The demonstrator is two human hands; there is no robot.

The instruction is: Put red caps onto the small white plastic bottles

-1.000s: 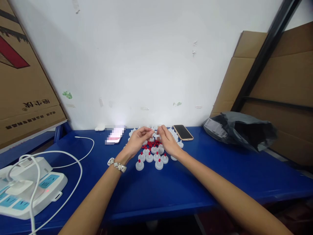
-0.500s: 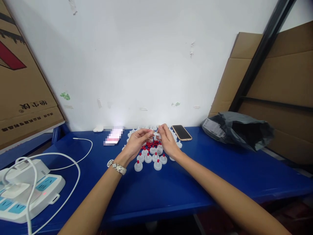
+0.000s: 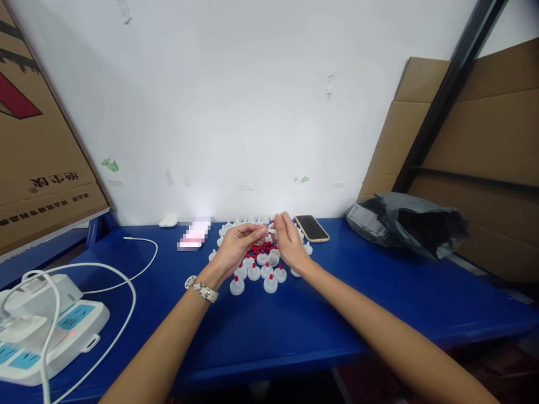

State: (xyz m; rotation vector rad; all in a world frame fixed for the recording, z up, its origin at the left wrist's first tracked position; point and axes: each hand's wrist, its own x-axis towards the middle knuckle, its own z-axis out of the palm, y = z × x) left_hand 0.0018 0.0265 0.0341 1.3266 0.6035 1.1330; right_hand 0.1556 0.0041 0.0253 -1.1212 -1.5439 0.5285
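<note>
Above a cluster of parts, my left hand (image 3: pixel 238 244) and my right hand (image 3: pixel 292 244) meet, fingertips almost touching. My right hand is closed around a white plastic nozzle cap (image 3: pixel 272 231); only its narrow spout shows, pointing left. The thumb and forefinger of my left hand are pinched at the spout's tip, and whatever is between them is too small to make out. Below lie several white nozzle caps with red tips (image 3: pixel 270 284), standing upright on the blue table (image 3: pixel 286 331). Loose small red tips (image 3: pixel 264 248) are heaped behind them, partly hidden by my hands. More white caps without red tips (image 3: pixel 224 229) stand behind.
A phone (image 3: pixel 312 228) lies right of the caps, and a blurred-out screen (image 3: pixel 194 234) lies left. Farther left are a white power strip (image 3: pixel 90 325) and looping cable (image 3: pixel 133 292). A grey plastic mailer bag (image 3: pixel 391 221) sits at right. Cardboard flanks both sides.
My left fingertips have moved slightly right, against the spout of the white cap in my right hand. The spout now shows more narrowly. The standing caps have not moved.
</note>
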